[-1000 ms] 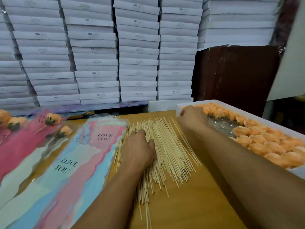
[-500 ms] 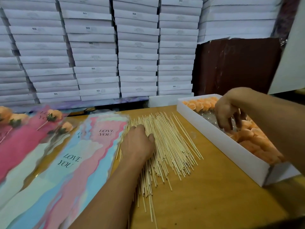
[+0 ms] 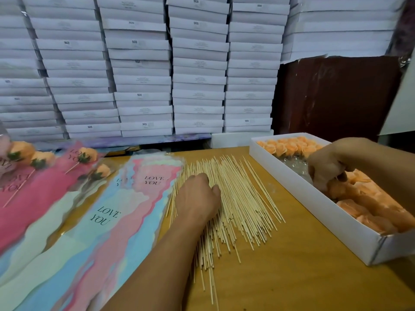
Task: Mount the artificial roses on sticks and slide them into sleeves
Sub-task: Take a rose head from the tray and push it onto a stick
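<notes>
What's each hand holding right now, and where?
Right hand grips a rose from above in the box. Left hand rests on the sticks; any grip is hidden.

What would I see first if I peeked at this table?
Probably the big fan of wooden sticks in the middle, with the left hand resting on it. On the right, a white box full of orange roses; on the left, colourful "LOVE YOU" sleeves.

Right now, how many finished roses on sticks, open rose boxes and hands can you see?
Mounted roses in view on the left: 4
Open rose box: 1
Hands, left hand and right hand: 2
Total: 7
</notes>
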Action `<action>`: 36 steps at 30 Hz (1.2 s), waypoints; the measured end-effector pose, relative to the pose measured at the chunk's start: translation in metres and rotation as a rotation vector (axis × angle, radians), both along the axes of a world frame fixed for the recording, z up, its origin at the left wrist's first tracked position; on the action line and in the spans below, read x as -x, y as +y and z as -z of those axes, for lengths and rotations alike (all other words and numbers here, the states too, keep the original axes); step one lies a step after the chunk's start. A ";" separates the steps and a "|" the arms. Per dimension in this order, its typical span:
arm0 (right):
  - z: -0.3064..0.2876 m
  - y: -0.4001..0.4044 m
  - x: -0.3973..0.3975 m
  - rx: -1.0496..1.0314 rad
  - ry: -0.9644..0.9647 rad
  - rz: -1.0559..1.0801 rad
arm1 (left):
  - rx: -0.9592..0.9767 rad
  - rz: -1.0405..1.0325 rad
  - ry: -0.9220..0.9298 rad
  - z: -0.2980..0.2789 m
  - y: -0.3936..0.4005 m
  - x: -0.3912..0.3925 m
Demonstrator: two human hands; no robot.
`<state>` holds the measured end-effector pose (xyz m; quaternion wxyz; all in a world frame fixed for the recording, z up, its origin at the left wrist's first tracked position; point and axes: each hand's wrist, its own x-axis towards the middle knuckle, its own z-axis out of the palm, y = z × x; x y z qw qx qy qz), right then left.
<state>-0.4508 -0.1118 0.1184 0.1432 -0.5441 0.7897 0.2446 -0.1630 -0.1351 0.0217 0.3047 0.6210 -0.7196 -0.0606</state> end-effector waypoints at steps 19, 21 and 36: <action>0.002 -0.003 -0.142 0.742 -0.644 -0.111 | 0.039 0.596 0.682 -0.014 0.013 0.004; 0.006 -0.004 -0.146 0.717 -0.736 -0.120 | 0.034 0.556 0.693 -0.013 0.011 0.002; 0.070 -0.073 -0.193 0.813 -0.443 -0.027 | 0.133 0.019 0.958 -0.015 -0.012 -0.016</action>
